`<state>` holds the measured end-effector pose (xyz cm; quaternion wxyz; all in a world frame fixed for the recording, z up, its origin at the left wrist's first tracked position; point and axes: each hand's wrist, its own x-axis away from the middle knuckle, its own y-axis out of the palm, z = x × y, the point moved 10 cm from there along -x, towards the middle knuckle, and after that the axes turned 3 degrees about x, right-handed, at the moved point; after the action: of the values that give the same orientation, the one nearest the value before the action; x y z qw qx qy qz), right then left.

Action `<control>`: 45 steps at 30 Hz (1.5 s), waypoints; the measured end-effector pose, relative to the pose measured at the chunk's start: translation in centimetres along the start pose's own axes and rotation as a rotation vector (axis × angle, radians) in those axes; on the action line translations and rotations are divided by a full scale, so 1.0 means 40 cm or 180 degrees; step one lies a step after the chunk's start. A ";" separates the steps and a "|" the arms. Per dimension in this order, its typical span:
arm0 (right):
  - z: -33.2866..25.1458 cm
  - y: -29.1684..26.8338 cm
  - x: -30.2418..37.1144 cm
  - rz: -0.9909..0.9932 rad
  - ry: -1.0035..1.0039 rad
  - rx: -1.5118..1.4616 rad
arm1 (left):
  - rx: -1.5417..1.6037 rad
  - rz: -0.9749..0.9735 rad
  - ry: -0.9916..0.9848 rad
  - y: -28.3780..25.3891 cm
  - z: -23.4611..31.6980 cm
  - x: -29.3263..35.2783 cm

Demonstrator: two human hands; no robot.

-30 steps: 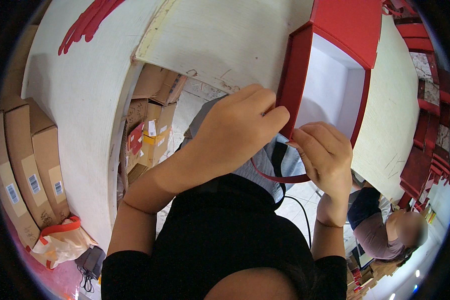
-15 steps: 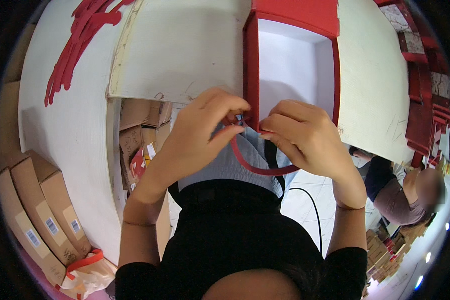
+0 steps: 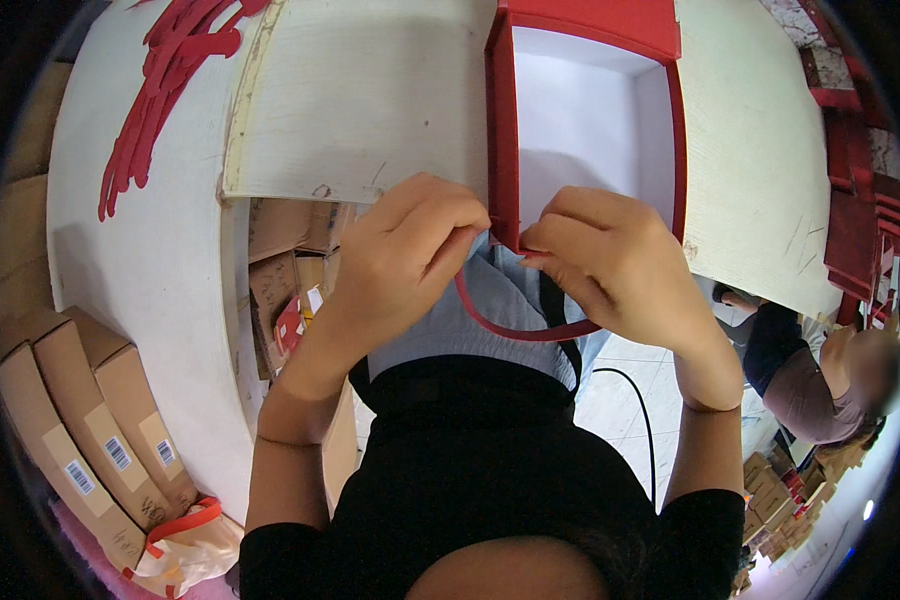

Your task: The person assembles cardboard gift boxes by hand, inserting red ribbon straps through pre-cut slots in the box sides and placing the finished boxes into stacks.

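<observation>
A red box (image 3: 503, 130) with a white inside stands open on the white table, its near end at the table's front edge. From this near end a red strap (image 3: 510, 332) hangs in a loop. At the box's near left corner my left hand (image 3: 410, 255) is closed in a pinch on one end of the strap; the fingertips hide the exact hold. My right hand (image 3: 620, 265) grips the box's near wall, its fingers over the rim and the thumb outside. The strap's other end disappears behind the right hand.
Several loose red straps (image 3: 160, 100) lie in a bunch at the far left. Long brown cartons (image 3: 80, 430) stand at left beside a white bag with orange handles (image 3: 185, 550). More red boxes (image 3: 855, 240) are stacked at right. Another person (image 3: 810, 380) is farther right.
My left fingertips have closed tighter and hide the small gap seen between them before. My right hand keeps its hold on the box wall. The view has shifted slightly.
</observation>
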<state>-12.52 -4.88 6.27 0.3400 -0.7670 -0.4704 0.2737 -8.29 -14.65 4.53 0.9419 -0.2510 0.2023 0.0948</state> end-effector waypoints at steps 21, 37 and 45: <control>0.088 0.014 -0.099 -0.0312 -0.0237 -0.0540 | 0.0503 -0.0846 -0.0297 0.035 -0.011 -0.046; 0.098 0.042 -0.097 -0.0559 -0.0304 -0.0383 | 0.1365 -0.1651 -0.0345 0.097 -0.045 -0.074; 0.108 0.039 -0.087 -0.0612 -0.0346 -0.0305 | 0.1452 -0.1616 -0.0266 0.102 -0.043 -0.082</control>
<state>-16.30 -7.43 2.72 0.3016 -0.7177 -0.5720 0.2582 -12.94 -12.27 2.80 0.9747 -0.0721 0.1107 -0.1801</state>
